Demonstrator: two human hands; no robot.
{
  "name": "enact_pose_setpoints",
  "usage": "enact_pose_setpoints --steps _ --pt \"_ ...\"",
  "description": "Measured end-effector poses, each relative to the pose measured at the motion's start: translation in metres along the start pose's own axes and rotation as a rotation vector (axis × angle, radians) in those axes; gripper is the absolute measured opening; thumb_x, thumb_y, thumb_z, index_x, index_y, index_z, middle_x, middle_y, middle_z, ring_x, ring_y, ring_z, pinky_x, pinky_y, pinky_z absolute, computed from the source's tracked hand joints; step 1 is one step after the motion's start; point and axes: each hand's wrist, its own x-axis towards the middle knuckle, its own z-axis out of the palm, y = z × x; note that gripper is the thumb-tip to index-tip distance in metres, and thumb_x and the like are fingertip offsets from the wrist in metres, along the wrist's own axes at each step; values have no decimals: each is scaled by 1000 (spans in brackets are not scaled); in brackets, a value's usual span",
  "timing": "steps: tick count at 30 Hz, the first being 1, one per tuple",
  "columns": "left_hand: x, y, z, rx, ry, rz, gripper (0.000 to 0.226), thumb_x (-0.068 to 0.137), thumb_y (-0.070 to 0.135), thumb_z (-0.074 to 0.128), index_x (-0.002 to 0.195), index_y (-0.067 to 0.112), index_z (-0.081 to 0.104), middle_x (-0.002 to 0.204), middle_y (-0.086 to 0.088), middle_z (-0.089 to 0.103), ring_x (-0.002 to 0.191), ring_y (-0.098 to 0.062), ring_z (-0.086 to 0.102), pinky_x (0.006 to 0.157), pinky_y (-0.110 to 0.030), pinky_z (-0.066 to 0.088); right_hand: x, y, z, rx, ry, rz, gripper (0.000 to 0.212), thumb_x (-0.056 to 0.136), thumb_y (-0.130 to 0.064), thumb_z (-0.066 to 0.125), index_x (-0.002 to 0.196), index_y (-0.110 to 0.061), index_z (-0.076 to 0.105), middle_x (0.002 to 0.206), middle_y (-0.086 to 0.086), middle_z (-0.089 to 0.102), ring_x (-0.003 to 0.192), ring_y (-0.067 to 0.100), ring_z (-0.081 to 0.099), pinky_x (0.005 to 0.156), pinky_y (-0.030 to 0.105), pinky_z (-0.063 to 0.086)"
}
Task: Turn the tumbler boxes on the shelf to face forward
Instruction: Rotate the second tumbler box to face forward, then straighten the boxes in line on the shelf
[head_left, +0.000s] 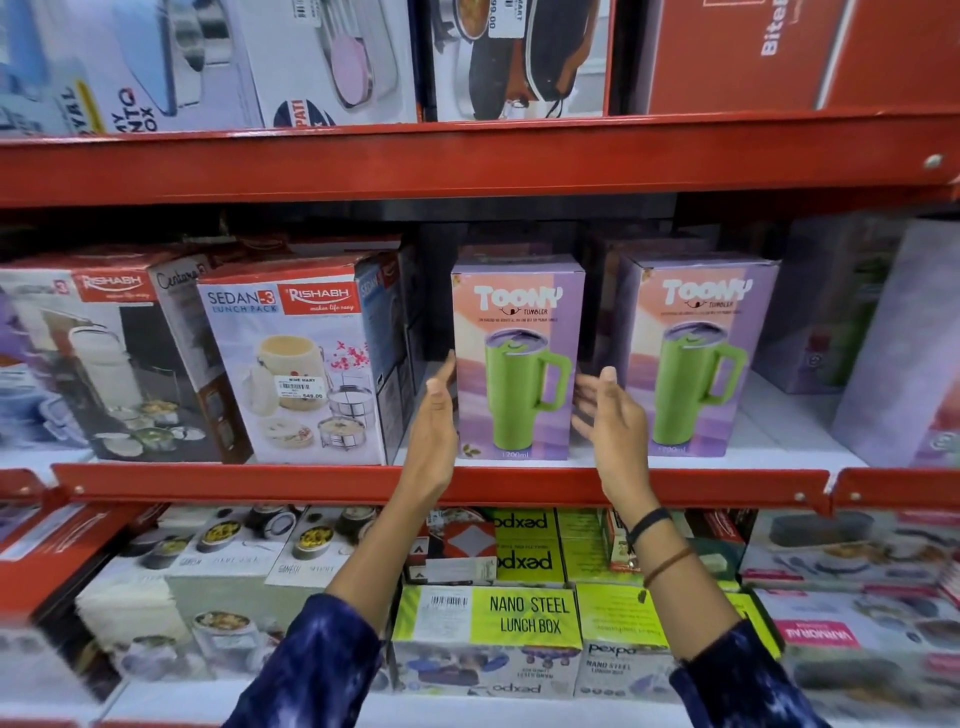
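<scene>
Two purple and orange tumbler boxes with a green mug pictured stand on the middle shelf (441, 483), both with their fronts facing me. The left tumbler box (517, 322) has a hand on either side. My left hand (439, 410) is open, its fingertips at the box's left edge. My right hand (610, 415) is open beside the box's lower right edge, fingers spread, not gripping. The right tumbler box (696, 322) stands apart to the right. A further purple box (893, 343) at the far right is turned sideways.
Lunch pack boxes (296, 364) fill the shelf to the left of the tumbler boxes. The red shelf beam (467, 161) above carries more boxes. Green lunch boxes (488, 618) and other cartons lie on the shelf below my arms.
</scene>
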Motion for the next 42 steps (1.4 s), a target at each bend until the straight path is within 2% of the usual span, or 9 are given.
enact_pose_setpoints --steps 8,14,19,24,27,29,35,38,42 --pt "-25 10 -2 -14 -25 5 69 60 95 17 123 70 29 158 5 26 144 -23 28 114 -58 29 -15 -2 -12 78 1 29 65 91 -56 33 118 -7 63 123 13 64 108 19 63 85 24 55" --pt "-39 12 -2 39 -17 6 80 65 91 13 137 57 23 159 9 23 145 -20 25 116 -58 24 -31 -8 -19 83 -18 12 71 80 -64 36 115 -10 65 115 5 66 102 13 65 85 24 56" --pt "-42 15 3 90 36 24 65 87 64 19 146 37 22 150 18 24 143 -11 23 118 -52 24 -37 -17 -21 52 -46 9 56 87 -57 37 112 -15 65 112 4 67 105 17 66 88 32 56" --pt "-62 17 41 133 262 230 54 97 51 26 145 27 25 156 6 23 145 -11 22 118 -28 19 -43 -19 -37 41 51 -47 51 98 -42 32 121 -7 61 122 7 65 107 14 64 93 29 51" --pt "-70 19 71 198 197 413 49 97 42 26 144 29 27 155 23 14 146 -12 16 118 -33 19 -38 -24 -57 63 156 -112 50 99 -40 31 122 -6 59 122 7 64 110 13 63 94 21 50" --pt "-71 20 91 185 94 475 45 98 38 26 143 32 28 155 19 16 146 -10 17 118 -33 21 -31 -28 -73 74 207 -133 50 99 -41 32 124 -6 58 125 6 63 113 13 61 95 21 48" --pt "-52 24 146 124 -45 340 49 99 41 24 144 24 31 156 4 27 143 3 16 111 -5 11 2 -31 -117 53 318 -116 51 100 -42 31 133 -9 52 137 5 55 128 16 50 110 32 37" --pt "-35 23 164 144 -47 265 46 100 37 24 146 30 24 158 4 19 139 7 13 111 -11 9 17 -27 -133 23 266 -60 56 99 -46 29 139 -10 45 145 7 47 134 17 43 115 36 31" --pt "-16 23 178 182 -21 174 47 103 34 20 149 29 16 161 1 12 146 -8 7 116 -27 5 34 -20 -143 -67 142 11 66 94 -58 23 147 -18 26 156 6 30 142 19 30 119 45 22"
